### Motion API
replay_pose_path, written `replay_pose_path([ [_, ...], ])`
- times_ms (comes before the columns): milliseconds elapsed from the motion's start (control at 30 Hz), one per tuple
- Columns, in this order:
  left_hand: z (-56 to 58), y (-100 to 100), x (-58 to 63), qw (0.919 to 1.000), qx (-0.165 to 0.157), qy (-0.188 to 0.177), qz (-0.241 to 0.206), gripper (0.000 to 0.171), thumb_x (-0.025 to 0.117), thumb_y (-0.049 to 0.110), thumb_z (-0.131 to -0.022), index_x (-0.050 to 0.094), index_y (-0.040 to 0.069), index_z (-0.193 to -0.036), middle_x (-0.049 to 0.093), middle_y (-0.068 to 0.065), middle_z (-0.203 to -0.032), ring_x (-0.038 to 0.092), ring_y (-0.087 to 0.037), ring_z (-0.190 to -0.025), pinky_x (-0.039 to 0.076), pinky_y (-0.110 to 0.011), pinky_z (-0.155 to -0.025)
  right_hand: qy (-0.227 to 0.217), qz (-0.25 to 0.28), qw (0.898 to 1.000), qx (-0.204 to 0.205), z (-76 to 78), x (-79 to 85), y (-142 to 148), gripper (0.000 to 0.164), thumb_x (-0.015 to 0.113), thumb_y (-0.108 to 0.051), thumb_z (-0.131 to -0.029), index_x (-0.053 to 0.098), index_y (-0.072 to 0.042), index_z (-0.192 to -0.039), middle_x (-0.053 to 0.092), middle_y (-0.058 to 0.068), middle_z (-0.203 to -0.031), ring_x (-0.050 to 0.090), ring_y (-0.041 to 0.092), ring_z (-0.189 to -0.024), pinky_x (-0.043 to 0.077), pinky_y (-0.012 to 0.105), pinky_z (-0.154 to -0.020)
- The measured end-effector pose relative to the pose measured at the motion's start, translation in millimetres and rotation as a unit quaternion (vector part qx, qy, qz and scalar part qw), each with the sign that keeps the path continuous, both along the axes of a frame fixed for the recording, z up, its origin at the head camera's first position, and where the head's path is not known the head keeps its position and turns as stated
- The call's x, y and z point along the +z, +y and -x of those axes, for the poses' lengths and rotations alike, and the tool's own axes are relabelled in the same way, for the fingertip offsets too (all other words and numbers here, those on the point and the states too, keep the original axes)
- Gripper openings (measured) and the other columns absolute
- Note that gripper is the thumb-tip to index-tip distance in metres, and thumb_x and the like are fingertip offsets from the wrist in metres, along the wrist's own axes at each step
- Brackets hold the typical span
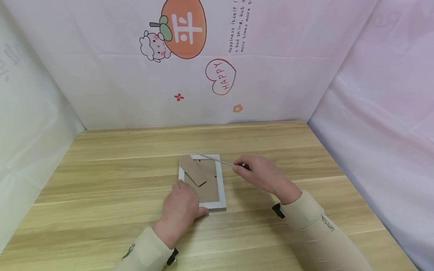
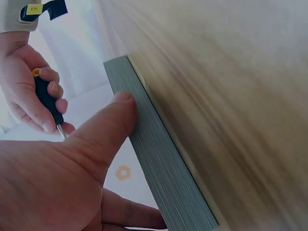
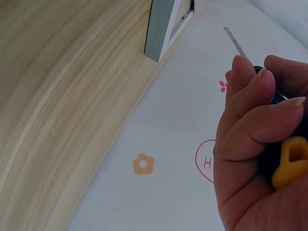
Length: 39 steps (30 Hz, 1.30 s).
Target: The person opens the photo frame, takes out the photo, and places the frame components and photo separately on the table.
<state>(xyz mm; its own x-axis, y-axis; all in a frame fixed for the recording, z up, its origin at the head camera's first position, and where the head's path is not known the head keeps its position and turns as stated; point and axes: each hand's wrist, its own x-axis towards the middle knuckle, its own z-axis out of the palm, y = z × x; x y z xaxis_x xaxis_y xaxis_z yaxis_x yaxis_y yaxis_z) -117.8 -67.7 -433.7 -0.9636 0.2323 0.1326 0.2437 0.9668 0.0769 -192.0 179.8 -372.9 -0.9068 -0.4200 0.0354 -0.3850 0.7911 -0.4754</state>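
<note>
A picture frame (image 1: 222, 188) with a silver-white border lies back side up on the table, its brown backing board (image 1: 210, 173) and slanted stand leg (image 1: 194, 170) showing. My left hand (image 1: 181, 205) grips its near left corner. In the left wrist view the thumb (image 2: 126, 103) lies along the frame's grey side edge (image 2: 159, 149). My right hand (image 1: 261, 173) holds a screwdriver by its dark handle (image 2: 47, 98), which has a yellow end (image 3: 292, 163). The metal shaft (image 1: 217, 160) points left, over the frame's far edge in the head view.
The wood-grain table (image 1: 112, 180) extends around the frame. Behind it hangs a white cloth (image 1: 271, 75) with printed drawings and letters, and more white cloth (image 1: 379, 113) flanks the sides.
</note>
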Motion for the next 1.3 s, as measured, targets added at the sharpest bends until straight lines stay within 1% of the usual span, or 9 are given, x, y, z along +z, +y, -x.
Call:
replay_pose_path([
  [100, -1.2, 3, 0.1, 0.9999, 0.001, -0.004, -0.015, 0.067, 0.079, 0.057, -0.066, 0.059, -0.006, -0.068, 0.061, -0.030, -0.097, 0.058, -0.035, -0.085, 0.055, -0.040, -0.057, -0.003, 0.001, 1.000, -0.003, -0.8, -1.0, 3, 0.025, 0.055, -0.041, -0.096, 0.071, -0.024, -0.106, 0.064, -0.011, -0.084, 0.056, 0.010, -0.074, 0.048, 0.034, -0.069],
  [233, -2.8, 1, 4.4, 0.9980, 0.015, -0.044, -0.044, 0.052, 0.082, 0.048, -0.068, 0.058, 0.001, -0.064, 0.062, -0.035, -0.112, 0.061, -0.040, -0.097, 0.057, -0.044, -0.064, -0.009, 0.000, 1.000, -0.008, -1.2, -2.9, 6, 0.025, 0.055, -0.041, -0.096, 0.070, -0.025, -0.107, 0.063, -0.012, -0.083, 0.055, 0.011, -0.072, 0.047, 0.034, -0.068],
  [367, -4.8, -6, 11.3, 0.9951, 0.029, -0.078, -0.054, 0.046, 0.084, 0.043, -0.066, 0.053, 0.009, -0.060, 0.065, -0.018, -0.087, 0.061, -0.030, -0.076, 0.052, -0.040, -0.053, -0.010, 0.002, 1.000, -0.010, -1.0, -4.8, 9, 0.025, 0.054, -0.041, -0.096, 0.070, -0.025, -0.107, 0.063, -0.011, -0.081, 0.055, 0.011, -0.071, 0.047, 0.034, -0.068],
  [500, -7.0, -14, 16.1, 0.9954, 0.030, -0.081, -0.042, 0.048, 0.083, 0.045, -0.066, 0.053, 0.007, -0.065, 0.052, -0.007, -0.069, 0.052, -0.023, -0.061, 0.046, -0.037, -0.046, -0.008, 0.000, 1.000, -0.008, -0.4, -7.5, 12, 0.026, 0.054, -0.040, -0.097, 0.070, -0.024, -0.110, 0.061, -0.011, -0.078, 0.053, 0.011, -0.068, 0.046, 0.034, -0.065],
  [667, -6.9, -18, 13.4, 0.9979, 0.021, -0.053, -0.029, 0.074, 0.081, 0.057, -0.064, 0.059, -0.008, -0.090, 0.055, -0.016, -0.083, 0.054, -0.025, -0.068, 0.050, -0.038, -0.050, 0.012, -0.011, 1.000, 0.004, -1.5, -10.5, 13, 0.025, 0.056, -0.035, -0.097, 0.070, -0.023, -0.113, 0.059, -0.011, -0.074, 0.049, 0.010, -0.062, 0.045, 0.032, -0.061],
  [767, -3.8, -18, 7.3, 0.9992, 0.009, -0.027, -0.026, 0.096, 0.079, 0.064, -0.064, 0.056, -0.016, -0.113, 0.060, -0.027, -0.107, 0.061, -0.033, -0.088, 0.055, -0.042, -0.060, 0.042, -0.025, 0.999, 0.013, -3.5, -11.6, 12, 0.025, 0.058, -0.031, -0.097, 0.071, -0.020, -0.115, 0.064, -0.011, -0.080, 0.050, 0.009, -0.063, 0.047, 0.032, -0.062],
  [867, 1.1, -17, 1.8, 0.9997, -0.004, -0.013, -0.020, 0.113, 0.076, 0.068, -0.064, 0.047, -0.018, -0.130, 0.050, -0.034, -0.133, 0.055, -0.039, -0.114, 0.057, -0.045, -0.071, 0.080, -0.050, 0.995, 0.016, -6.6, -12.1, 9, 0.024, 0.060, -0.029, -0.095, 0.072, -0.020, -0.113, 0.068, -0.013, -0.089, 0.052, 0.005, -0.067, 0.048, 0.030, -0.064],
  [1100, 15.7, -14, -3.7, 0.9996, -0.026, -0.015, 0.006, 0.130, 0.072, 0.080, -0.054, 0.040, -0.011, -0.141, 0.038, -0.032, -0.147, 0.044, -0.042, -0.129, 0.049, -0.049, -0.094, 0.162, -0.098, 0.982, 0.021, -14.2, -13.0, 2, 0.014, 0.062, -0.030, -0.093, 0.074, -0.030, -0.101, 0.063, -0.017, -0.076, 0.048, 0.002, -0.058, 0.041, 0.025, -0.047],
  [1300, 23.1, -13, -1.9, 0.9980, -0.052, -0.021, 0.027, 0.134, 0.069, 0.085, -0.051, 0.039, -0.005, -0.145, 0.037, -0.028, -0.150, 0.044, -0.043, -0.128, 0.046, -0.050, -0.098, 0.168, -0.100, 0.980, 0.022, -16.9, -15.9, -1, 0.016, 0.063, -0.030, -0.092, 0.075, -0.029, -0.104, 0.068, -0.015, -0.081, 0.048, 0.000, -0.058, 0.039, 0.025, -0.044],
])
